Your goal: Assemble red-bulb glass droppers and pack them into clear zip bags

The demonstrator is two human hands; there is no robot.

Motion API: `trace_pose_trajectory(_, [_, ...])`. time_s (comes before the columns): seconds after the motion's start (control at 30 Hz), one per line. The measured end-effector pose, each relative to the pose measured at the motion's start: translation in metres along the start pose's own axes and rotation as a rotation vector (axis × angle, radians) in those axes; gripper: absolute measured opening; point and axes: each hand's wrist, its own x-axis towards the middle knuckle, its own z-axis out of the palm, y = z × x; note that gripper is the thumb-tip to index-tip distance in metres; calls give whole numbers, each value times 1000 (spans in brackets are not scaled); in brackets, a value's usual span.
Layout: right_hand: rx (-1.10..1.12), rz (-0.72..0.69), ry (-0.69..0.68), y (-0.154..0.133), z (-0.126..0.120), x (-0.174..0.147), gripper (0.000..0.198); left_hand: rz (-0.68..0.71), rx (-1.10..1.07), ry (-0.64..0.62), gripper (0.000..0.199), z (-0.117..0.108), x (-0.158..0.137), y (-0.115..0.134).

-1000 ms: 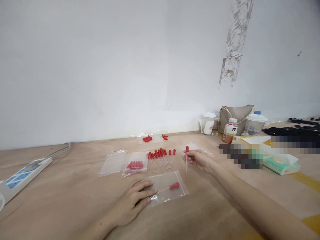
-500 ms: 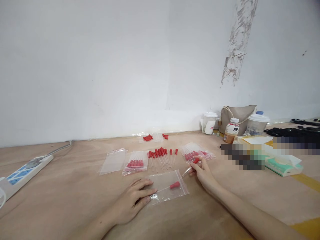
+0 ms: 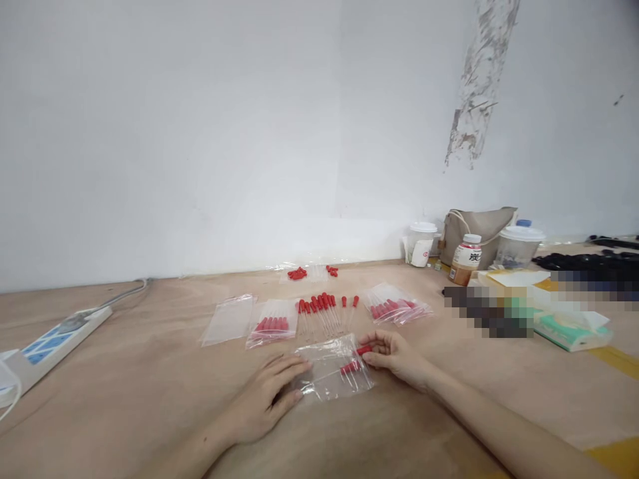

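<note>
A clear zip bag (image 3: 324, 386) lies in front of me with one red-bulbed glass dropper (image 3: 350, 367) inside. My left hand (image 3: 272, 396) rests at the bag's left edge, fingers stretched and thumb apart, touching the plastic. At the bag's right end, my right hand (image 3: 394, 359) pinches a second dropper by its red bulb (image 3: 364, 349). Its glass stem points left into the bag's mouth and is hard to see through the shiny plastic. Just beyond the bag, several loose droppers (image 3: 319, 305) lie fanned out, bulbs away from me.
Filled bags of droppers lie left (image 3: 272, 324) and right (image 3: 397, 306) of the loose ones. Flat bags (image 3: 229, 320) are farther left. Red bulbs (image 3: 297, 273) sit near the wall. A power strip (image 3: 54, 346) is at left; a drink bottle (image 3: 466, 259), cups and a tissue pack (image 3: 574, 330) stand at right.
My right hand has moved left and down, bringing the second dropper from outside the bag into its mouth. The bag is more wrinkled, and my left hand stays at its left edge.
</note>
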Motion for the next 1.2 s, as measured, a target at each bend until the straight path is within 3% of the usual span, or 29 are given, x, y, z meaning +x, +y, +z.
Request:
trace_pose_trajectory(0.17, [62,5,-74,0,1,6,35,-23,-19,-15,41,2,-1,-2])
trace_pose_trajectory(0.43, [-183,66,-184,-4,10,8,36,-50,-27,-9,42,3,-2,-3])
trace_pose_trajectory(0.6, [-334,72,-45,-5,16,4,33,-21,-19,-7,38,3,-1,-3])
trace_pose_trajectory(0.73, [-509,79,59,-10,4,12,28,-8,-14,-20,35,3,-1,-4])
trace_pose_trajectory(0.87, [-865,97,341,-23,-11,44,13,-11,0,-52,34,1,-1,-3])
trace_pose_trajectory(0.97, [-985,97,448,-33,-9,77,27,-9,12,-67,34,-1,-1,-2])
trace_pose_trajectory(1.07, [-1075,144,488,-36,2,108,34,-2,0,-56,34,-1,0,-1])
trace_pose_trajectory(1.2, [-1152,164,419,-38,11,128,31,-3,-24,-36,33,-1,0,1])
